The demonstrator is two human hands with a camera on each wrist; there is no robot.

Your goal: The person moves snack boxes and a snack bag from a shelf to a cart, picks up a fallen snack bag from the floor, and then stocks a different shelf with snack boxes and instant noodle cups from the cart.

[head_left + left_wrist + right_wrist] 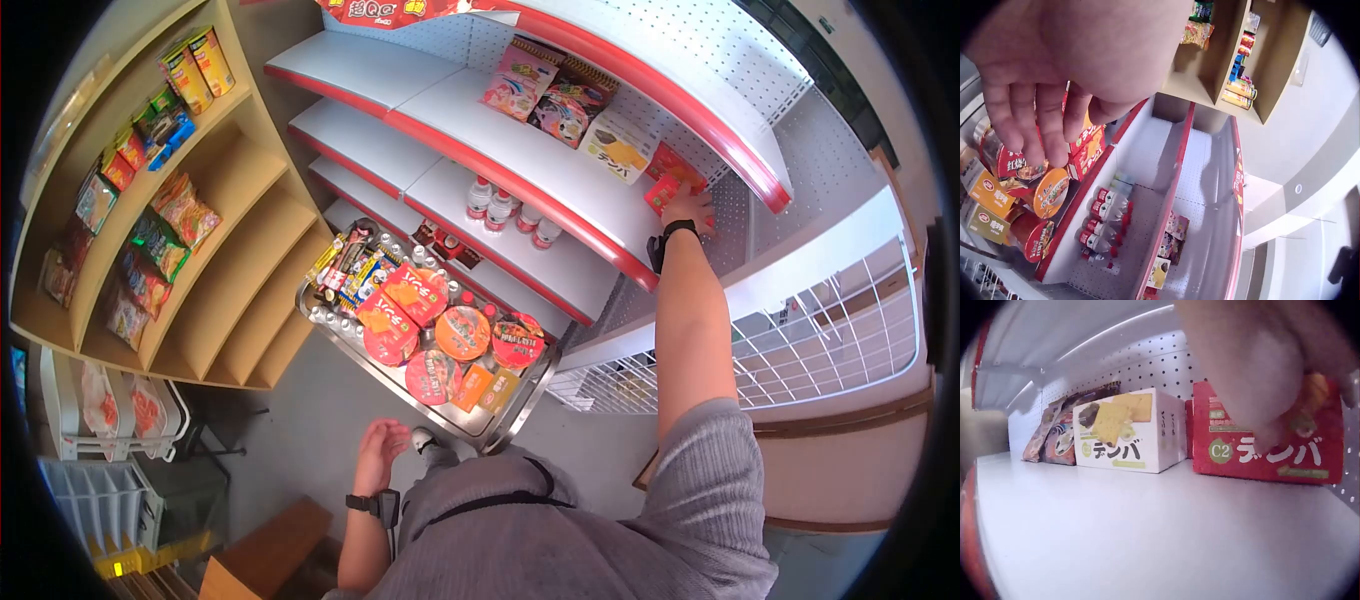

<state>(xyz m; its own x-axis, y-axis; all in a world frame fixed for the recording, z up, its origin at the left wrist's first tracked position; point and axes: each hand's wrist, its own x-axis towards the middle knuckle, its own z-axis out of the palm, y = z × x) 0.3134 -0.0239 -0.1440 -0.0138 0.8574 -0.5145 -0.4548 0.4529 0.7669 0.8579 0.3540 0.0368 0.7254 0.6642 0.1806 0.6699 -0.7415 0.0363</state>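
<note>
My right hand (686, 205) reaches onto the upper shelf at its right end. Its fingers overlap the front of a red cracker box (1219, 459), which stands upright on the shelf board; the blurred fingers (1260, 387) hide the upper part of that face. Beside the box, to its left, stands a white cracker box (1125, 440), and more red packaging shows behind. My left hand (376, 455) hangs loosely beside my body with nothing in it, near a metal cart (470, 435). In the left wrist view its fingers overlap the goods on the cart.
The cart carries red cracker boxes (388, 318), instant noodle bowls (463, 332) and bottles. Snack bags (520, 80) stand farther left on the upper shelf, with bottled drinks (497, 210) below. A wooden shelf (255, 165) holds snacks at left. A white wire rack (830, 330) is at right.
</note>
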